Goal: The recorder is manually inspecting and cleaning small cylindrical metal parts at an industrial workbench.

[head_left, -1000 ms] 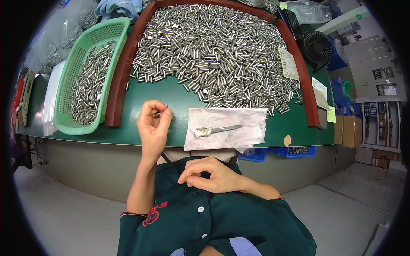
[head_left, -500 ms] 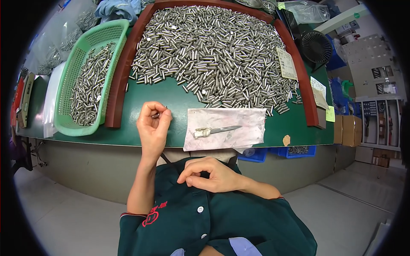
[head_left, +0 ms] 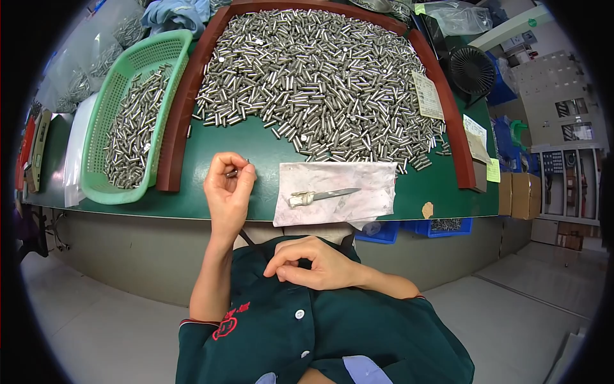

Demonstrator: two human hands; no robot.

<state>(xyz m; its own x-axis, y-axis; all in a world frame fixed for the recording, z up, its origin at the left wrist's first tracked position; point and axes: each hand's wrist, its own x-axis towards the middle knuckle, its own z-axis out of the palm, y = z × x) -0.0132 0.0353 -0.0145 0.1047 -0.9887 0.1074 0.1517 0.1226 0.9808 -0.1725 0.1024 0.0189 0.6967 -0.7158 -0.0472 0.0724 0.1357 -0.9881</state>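
My left hand (head_left: 227, 189) is raised over the near edge of the green table, left of the cloth. Its thumb and fingers are closed on a small metal pin (head_left: 231, 173), mostly hidden by the fingers. Lower down, in front of my dark green shirt, my right hand (head_left: 314, 264) hangs loosely curled, a gap between thumb and forefinger and nothing visible in it. Beyond both hands spreads a broad heap of shiny metal pins (head_left: 313, 83). A stained pale cloth (head_left: 374, 201) lies at the table's front, with a knife (head_left: 336, 193) with a wrapped handle on it.
Dark red rails (head_left: 173, 150) border the heap. At the left stands a green plastic basket (head_left: 96, 147) partly filled with pins. Paper slips (head_left: 427, 96) rest on the right rail, beside a black fan (head_left: 472, 70). Blue bins (head_left: 460, 228) sit below the table edge.
Both hands keep their pose and place. The whole view has shifted very slightly; nothing has been taken up or put down.
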